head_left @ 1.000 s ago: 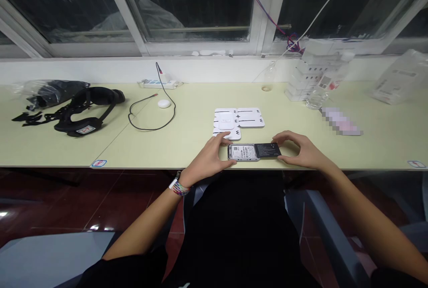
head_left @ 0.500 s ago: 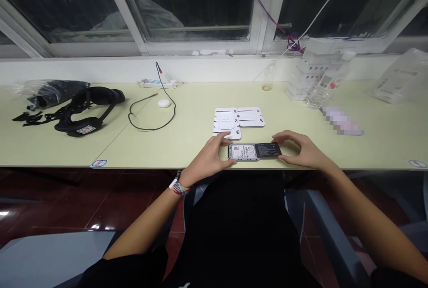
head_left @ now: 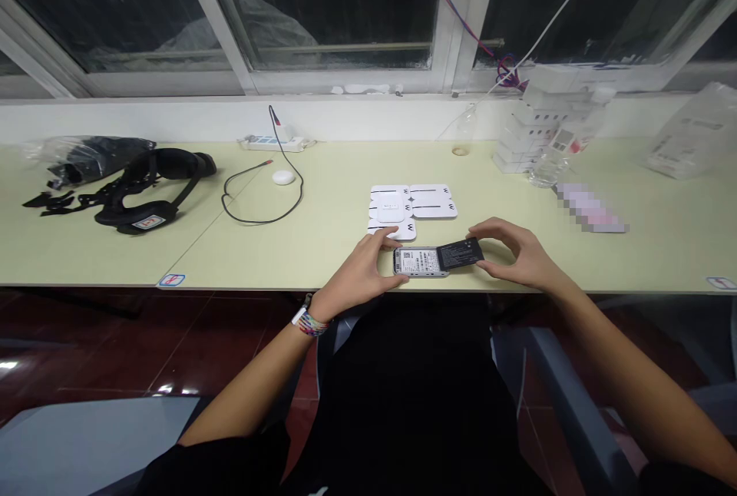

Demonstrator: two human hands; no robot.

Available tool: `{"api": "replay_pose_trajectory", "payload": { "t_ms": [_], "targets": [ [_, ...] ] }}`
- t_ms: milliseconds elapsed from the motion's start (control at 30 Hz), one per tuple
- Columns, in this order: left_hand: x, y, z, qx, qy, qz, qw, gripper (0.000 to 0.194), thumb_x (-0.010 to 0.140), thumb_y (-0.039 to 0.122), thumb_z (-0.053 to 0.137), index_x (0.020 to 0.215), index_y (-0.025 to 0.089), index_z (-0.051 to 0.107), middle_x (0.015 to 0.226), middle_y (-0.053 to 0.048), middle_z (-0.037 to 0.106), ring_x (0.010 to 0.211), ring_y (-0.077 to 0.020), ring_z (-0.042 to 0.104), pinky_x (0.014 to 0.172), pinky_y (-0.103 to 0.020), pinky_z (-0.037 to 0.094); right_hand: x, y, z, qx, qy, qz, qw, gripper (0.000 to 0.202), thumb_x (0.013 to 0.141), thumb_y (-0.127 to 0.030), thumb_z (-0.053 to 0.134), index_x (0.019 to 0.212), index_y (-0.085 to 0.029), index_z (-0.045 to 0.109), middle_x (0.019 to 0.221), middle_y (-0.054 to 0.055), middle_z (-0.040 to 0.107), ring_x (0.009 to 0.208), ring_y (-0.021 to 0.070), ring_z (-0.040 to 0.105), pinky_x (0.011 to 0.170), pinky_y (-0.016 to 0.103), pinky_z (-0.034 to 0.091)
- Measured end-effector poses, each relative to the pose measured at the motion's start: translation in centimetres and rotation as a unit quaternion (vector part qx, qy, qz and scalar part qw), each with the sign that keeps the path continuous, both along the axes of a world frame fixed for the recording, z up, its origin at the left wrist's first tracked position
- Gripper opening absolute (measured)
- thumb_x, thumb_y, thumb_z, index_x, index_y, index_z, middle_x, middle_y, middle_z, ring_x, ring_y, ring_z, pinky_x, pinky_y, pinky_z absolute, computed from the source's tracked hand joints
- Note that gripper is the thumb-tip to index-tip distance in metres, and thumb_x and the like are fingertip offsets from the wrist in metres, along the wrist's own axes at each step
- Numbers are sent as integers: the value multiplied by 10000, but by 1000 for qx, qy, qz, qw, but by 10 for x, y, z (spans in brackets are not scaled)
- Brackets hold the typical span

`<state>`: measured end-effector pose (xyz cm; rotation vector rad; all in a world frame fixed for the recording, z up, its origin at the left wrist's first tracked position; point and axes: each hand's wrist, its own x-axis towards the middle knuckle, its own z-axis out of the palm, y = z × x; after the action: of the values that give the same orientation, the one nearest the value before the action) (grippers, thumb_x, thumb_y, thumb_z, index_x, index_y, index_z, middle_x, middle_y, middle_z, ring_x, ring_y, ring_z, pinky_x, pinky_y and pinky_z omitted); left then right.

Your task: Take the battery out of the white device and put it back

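Open device and black battery, positioned between the two hands.

The open device (head_left: 420,261) lay near the front edge of the desk (head_left: 322,250), labelled interior facing up. The left hand (head_left: 364,266) gripped its left end between thumb and fingers. The right hand (head_left: 518,254) pinched the outer end of the black battery (head_left: 461,253), which was tilted, its inner end meeting the device's right end. The white cards (head_left: 433,202) lay just beyond the device, on the far side from the person.

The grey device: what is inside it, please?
A white printed label shows. The black piece, held by the right hand, covers the right end of the device; what lies beneath cannot be seen.
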<state>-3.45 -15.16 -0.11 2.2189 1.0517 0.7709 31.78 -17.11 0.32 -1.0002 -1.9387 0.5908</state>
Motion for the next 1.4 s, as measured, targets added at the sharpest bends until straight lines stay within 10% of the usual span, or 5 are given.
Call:
{"api": "replay_pose_trajectory", "payload": {
  "t_ms": [367,900,1133,1400],
  "targets": [
    [0,0,1,2,3,0,1000,891,898,340,893,1643,340,405,1462,-83,711,1478,-362,575,1262,-559,418,-37,14,23,-32,63,84,994,537,905,-398,907,1374,-302,663,1248,86,780,1190,316,786,1172,608,618],
    [1,-1,1,-1,2,5,1000,883,898,336,894,1642,329,417,1483,-82,695,1474,-350,580,1245,-520,444,-87,34,60,14,-205,159,966,194,965,-346,819,1126,-240,798,1151,76,794,1032,262,749,876,373,577],
    [2,0,0,7,1,4,1000,880,900,340,894,1640,314,420,1482,-89,696,1477,-356,575,1258,-550,443,-94,37,40,84,-257,154,950,253,1086,-301,650,1282,-286,810,1371,85,779,1203,303,759,974,463,634],
    [2,0,-2,9,-11,7,1000,858,907,321,885,1630,298,423,1535,-115,647,1452,-347,603,1243,-542,472,-101,-10,-14,190,-263,111,939,759,1126,-373,607,1792,-221,277,1742,152,490,1641,339,443,1333,636,423]
  ]
}}
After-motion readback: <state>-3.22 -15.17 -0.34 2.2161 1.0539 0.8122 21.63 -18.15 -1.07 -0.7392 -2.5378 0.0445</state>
